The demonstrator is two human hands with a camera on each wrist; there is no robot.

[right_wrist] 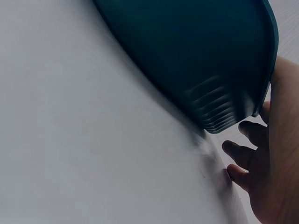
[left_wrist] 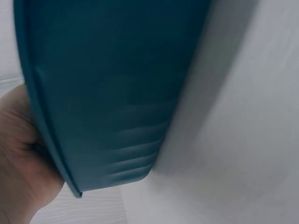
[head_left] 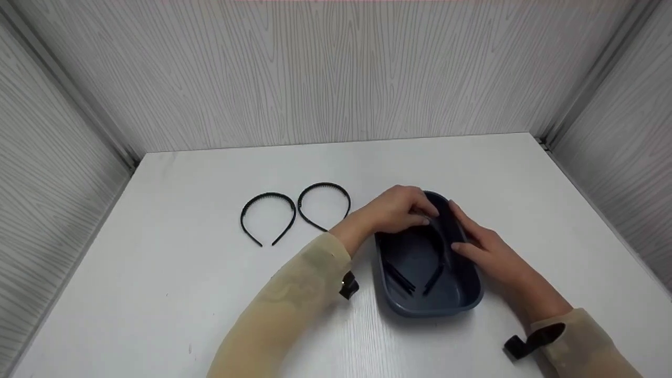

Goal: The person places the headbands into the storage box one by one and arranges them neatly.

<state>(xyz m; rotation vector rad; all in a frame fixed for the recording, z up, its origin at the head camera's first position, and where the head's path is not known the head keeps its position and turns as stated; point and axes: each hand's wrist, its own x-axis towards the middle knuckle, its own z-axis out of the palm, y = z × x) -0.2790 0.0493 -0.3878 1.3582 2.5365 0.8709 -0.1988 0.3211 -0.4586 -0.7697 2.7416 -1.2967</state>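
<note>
A dark blue-grey plastic basin [head_left: 430, 310] stands right of the middle of the table. Inside it lie several black headbands [head_left: 436, 275], their ends toward the near side. My left hand [head_left: 396, 210] reaches over the far left rim, thumb and fingers curled at the top of a headband in the basin; the fingers partly hide that arc. At the basin's right side, my right hand [head_left: 491, 252] rests with its thumb on the rim. Its other fingers [right_wrist: 240, 154] spread loosely past the basin's end in the right wrist view.
To the left of the basin, two black toothed headbands [head_left: 268, 194] lie side by side on the white table [head_left: 157, 273]. My left forearm partly overlaps the right-hand headband [head_left: 324, 184]. Wood-grain panels [head_left: 336, 73] wall the table at the back and both sides.
</note>
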